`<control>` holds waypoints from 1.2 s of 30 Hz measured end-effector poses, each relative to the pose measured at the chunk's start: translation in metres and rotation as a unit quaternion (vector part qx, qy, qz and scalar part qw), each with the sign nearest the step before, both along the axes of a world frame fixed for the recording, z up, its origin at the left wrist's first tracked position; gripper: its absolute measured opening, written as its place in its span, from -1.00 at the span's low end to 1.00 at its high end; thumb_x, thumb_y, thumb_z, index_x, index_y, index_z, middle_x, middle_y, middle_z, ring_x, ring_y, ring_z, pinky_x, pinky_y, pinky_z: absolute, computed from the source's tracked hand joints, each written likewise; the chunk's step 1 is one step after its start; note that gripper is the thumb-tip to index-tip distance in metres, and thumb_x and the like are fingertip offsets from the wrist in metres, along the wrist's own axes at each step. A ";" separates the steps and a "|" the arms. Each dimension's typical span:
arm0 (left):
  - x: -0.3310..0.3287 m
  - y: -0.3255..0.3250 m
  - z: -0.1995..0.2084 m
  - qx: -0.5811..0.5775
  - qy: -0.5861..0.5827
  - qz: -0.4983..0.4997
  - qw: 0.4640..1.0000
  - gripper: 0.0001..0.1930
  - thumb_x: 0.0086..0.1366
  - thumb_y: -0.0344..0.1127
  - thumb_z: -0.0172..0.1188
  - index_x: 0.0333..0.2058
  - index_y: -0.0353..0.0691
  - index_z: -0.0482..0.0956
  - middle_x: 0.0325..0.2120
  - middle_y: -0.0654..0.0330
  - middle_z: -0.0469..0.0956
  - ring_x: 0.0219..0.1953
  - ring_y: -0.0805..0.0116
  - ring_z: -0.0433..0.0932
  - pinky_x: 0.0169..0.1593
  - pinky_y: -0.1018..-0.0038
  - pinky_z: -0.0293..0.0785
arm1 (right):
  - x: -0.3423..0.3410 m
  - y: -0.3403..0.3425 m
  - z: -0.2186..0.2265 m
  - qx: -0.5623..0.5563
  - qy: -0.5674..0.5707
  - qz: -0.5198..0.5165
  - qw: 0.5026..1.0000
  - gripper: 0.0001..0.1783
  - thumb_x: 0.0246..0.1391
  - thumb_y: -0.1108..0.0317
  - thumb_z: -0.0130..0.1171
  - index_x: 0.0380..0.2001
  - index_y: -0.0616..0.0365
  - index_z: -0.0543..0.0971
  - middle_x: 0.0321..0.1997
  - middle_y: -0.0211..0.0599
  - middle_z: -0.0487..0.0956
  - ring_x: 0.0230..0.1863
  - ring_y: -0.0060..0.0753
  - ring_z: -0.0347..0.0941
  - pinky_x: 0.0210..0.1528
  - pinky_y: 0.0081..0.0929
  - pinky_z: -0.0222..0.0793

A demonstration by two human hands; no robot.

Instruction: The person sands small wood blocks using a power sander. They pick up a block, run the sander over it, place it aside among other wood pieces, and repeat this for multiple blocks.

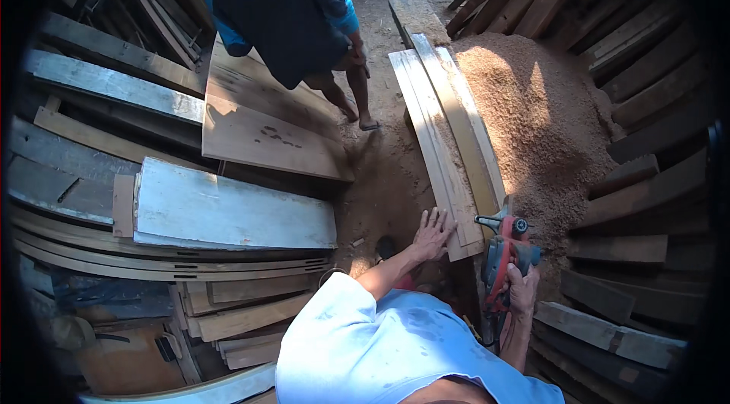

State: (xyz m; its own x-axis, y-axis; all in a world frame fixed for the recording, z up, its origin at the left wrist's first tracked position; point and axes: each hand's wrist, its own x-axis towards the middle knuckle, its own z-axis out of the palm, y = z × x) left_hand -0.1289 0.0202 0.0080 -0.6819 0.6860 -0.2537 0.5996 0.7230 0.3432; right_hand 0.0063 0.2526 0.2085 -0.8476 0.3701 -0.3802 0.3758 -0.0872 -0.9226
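Observation:
Fingers spread, my left hand [433,236] rests at the left edge of a pale wooden board [430,130], close to its near end. That board lies lengthwise on a bench beside another long board [456,111], with some shavings on top. My right hand [523,287] is wrapped around the handle of a red and teal electric hand planer [500,252]. The planer is at the near right end of the boards. Whether its sole touches the wood, I cannot tell.
A large heap of wood shavings [525,100] borders the boards on the right. Stacked planks [623,248] line the right side. To the left are a whitish panel [236,206] and a brown wooden sheet [266,138]. Another person [281,16] stands beyond that sheet.

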 end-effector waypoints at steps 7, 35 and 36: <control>0.060 -0.162 -0.030 -0.113 -0.260 0.266 0.921 -0.28 0.19 0.16 0.29 0.25 -0.10 0.47 0.45 -0.34 -0.08 0.48 -0.44 -0.16 0.48 -0.21 -0.25 | -0.067 -0.098 0.019 -0.015 0.029 0.163 0.986 -0.69 0.19 0.17 0.25 -0.17 0.18 0.51 -0.57 -0.50 0.45 -0.65 -0.62 0.37 -0.61 -0.58 0.31; 0.000 -0.412 0.008 0.076 -0.206 0.531 0.819 -0.28 0.26 0.13 0.22 0.22 -0.31 0.46 0.16 -0.21 0.50 0.25 -0.11 0.45 0.33 0.19 0.34 | -0.155 -0.247 -0.138 0.220 -0.249 0.505 0.797 -0.35 -0.01 0.06 0.33 0.09 0.25 0.57 -0.02 0.02 0.66 0.04 -0.15 0.61 0.11 -0.30 0.46; 0.007 -0.390 -0.002 0.079 -0.247 0.481 0.838 -0.27 0.27 0.14 0.20 0.23 -0.32 0.45 0.18 -0.19 0.49 0.26 -0.10 0.44 0.33 0.19 0.35 | -0.146 -0.241 -0.155 0.248 -0.257 0.500 0.789 -0.34 -0.01 0.05 0.33 0.09 0.27 0.57 0.01 0.05 0.66 0.07 -0.13 0.61 0.14 -0.29 0.46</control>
State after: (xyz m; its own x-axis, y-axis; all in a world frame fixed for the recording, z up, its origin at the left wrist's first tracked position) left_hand -0.1214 -0.3701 0.0057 -0.7773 -0.0691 -0.6254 -0.4771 0.7126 0.5143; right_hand -0.1398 0.0119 0.0532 -0.5924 -0.1742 -0.7866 0.3633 0.8137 -0.4538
